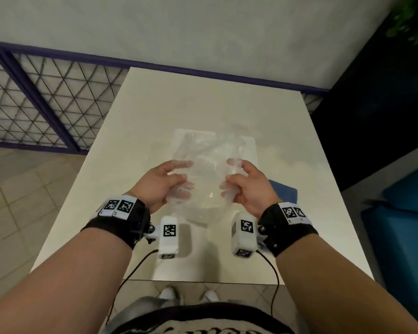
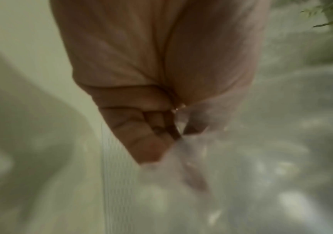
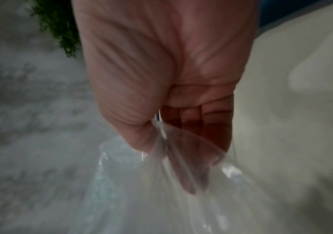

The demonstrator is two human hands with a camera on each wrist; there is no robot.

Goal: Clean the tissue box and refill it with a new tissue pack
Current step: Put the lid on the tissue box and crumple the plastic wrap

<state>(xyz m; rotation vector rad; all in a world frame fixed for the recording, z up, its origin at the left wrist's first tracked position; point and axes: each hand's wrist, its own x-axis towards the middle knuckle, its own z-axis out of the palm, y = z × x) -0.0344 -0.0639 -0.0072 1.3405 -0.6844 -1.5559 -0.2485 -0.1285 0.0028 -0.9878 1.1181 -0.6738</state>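
A clear, crinkled plastic wrapper (image 1: pixel 206 189) hangs in the air over the white table (image 1: pixel 143 131), held between both hands. My left hand (image 1: pixel 185 177) pinches its left edge with thumb and curled fingers; my right hand (image 1: pixel 229 177) pinches the right edge the same way. In the left wrist view the left hand (image 2: pixel 161 142) grips the blurred film (image 2: pixel 231 174). In the right wrist view the right hand (image 3: pixel 171 142) clamps the film (image 3: pixel 141 197) between thumb and fingers. A flat white rectangle (image 1: pixel 250 148) lies on the table beneath the wrapper; I cannot tell whether it is box or tissues.
A blue cloth (image 1: pixel 285 191) lies on the table just behind my right hand. A blue seat (image 1: pixel 408 213) stands to the right of the table, a mesh railing (image 1: pixel 46 104) to the left, and a green plant (image 1: pixel 410 18) at the top right.
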